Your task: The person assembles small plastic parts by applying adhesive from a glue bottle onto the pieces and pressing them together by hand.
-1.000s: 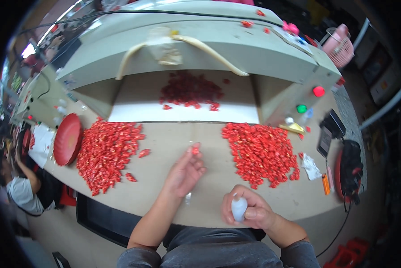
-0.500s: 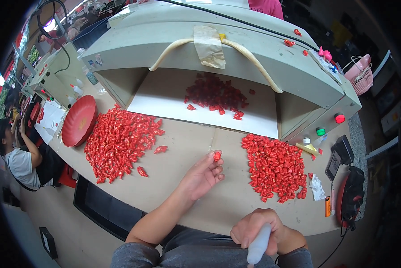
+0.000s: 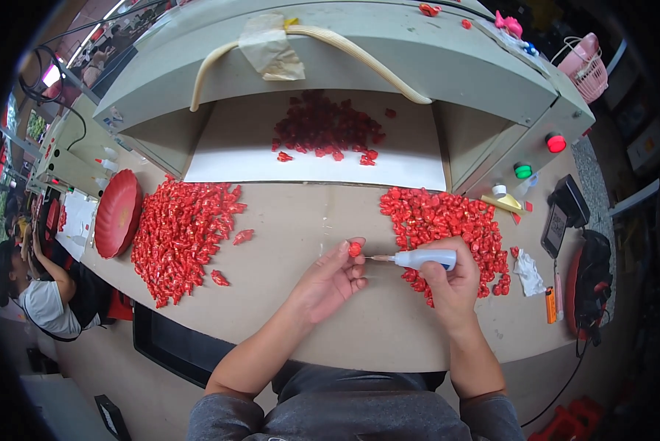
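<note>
Left hand (image 3: 328,281) pinching red piece (image 3: 355,249), right hand (image 3: 451,283) gripping small, perhaps glue, bottle (image 3: 424,259), bare tabletop (image 3: 308,220) between piles.

Small red piece (image 3: 355,249) pinched upright; white applicator bottle (image 3: 424,259) lies level, nozzle seemingly touching it.

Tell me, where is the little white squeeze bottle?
In the head view, the white squeeze bottle is in the right hand, just below the right pile of red pieces, its tip pointing at the small red piece in the left hand.
</note>
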`<state>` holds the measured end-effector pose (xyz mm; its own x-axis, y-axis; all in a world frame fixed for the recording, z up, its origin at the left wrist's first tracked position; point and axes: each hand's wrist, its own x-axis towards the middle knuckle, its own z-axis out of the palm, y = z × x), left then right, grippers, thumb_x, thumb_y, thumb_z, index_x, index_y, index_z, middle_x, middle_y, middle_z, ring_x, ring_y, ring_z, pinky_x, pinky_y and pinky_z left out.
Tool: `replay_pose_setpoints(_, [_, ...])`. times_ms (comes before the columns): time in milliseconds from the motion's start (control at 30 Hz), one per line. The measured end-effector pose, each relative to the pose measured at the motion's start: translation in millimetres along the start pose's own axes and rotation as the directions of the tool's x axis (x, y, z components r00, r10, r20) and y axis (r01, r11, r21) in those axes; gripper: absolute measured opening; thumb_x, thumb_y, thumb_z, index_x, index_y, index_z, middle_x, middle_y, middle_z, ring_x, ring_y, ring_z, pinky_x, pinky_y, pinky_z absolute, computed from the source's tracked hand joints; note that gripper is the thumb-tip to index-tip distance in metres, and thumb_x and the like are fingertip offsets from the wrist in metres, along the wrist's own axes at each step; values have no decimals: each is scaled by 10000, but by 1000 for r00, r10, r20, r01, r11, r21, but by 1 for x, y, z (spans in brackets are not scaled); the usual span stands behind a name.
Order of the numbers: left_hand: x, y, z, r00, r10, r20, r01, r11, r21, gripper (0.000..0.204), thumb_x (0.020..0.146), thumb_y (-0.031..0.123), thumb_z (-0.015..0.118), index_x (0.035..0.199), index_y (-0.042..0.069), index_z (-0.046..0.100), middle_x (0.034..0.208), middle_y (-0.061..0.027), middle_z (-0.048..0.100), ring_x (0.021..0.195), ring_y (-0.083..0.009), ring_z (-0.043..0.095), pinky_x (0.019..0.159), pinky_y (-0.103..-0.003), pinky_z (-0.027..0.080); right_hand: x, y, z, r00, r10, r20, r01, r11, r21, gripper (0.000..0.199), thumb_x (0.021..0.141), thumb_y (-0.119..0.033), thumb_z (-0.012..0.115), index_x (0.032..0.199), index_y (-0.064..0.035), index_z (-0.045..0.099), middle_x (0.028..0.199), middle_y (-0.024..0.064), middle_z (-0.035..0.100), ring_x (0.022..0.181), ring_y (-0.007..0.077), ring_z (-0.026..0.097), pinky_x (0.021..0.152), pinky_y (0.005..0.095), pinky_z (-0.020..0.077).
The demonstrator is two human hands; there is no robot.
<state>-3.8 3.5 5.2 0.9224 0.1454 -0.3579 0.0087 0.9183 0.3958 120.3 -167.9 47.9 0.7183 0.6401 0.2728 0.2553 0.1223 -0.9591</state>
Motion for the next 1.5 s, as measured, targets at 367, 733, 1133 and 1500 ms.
replay_pose_setpoints(367, [0, -6, 4, 999, 8, -41, -6, 999, 47, 254, 981, 300, 525, 1121, 96, 582, 847, 26, 584, 766, -83, 512, 732, -273, 457, -1, 0, 12, 963, -269, 31, 262, 895, -361, 355, 713, -143, 826, 972, -11, 622, 839, 125, 641, 718, 221, 641, 601, 293, 503])
replay_pose_setpoints(733, [-1, -4, 4, 997, 9, -71, -5, 999, 50, 263, 983, 282, 523, 1136, 79, 589, 858, 16, 591, 760, -87, 512, 729, -275, 462, -2, 1, 16, 960, -277, 30, 267, 884, -385, 312, 747, -165, 807, 961, -15, 637, 859, 101, 654, 723, 184, 634, 626, 273, 486])
replay_pose_setpoints(1133, [0, -4, 2, 999, 1, -48, 1, 999, 45, 259, 988, 271, 514, 1144, 77, 588, 869, 15, 597, 762, -87, 521, 731, -273, 471, 0, 0, 16, 952, -304, 38, 294, 875, -383, 367, 694, -128, 835, 960, -8, 613, 807, 132, 626, 685, 234, 626, 573, 303, 489])
replay_pose_setpoints(1500, [0, -4, -1, 998, 36, -58, -32, 998, 57, 305, 966, 244, 557, 1217, 71, 549, 905, 0, 595, 780, -91, 521, 726, -285, 470, 0, 0, 15, 946, -320, 57, 317, 873, -372, 354, 691, -124, 835, 946, -14, 616, 804, 122, 632, 679, 233, 622, 572, 308, 489])
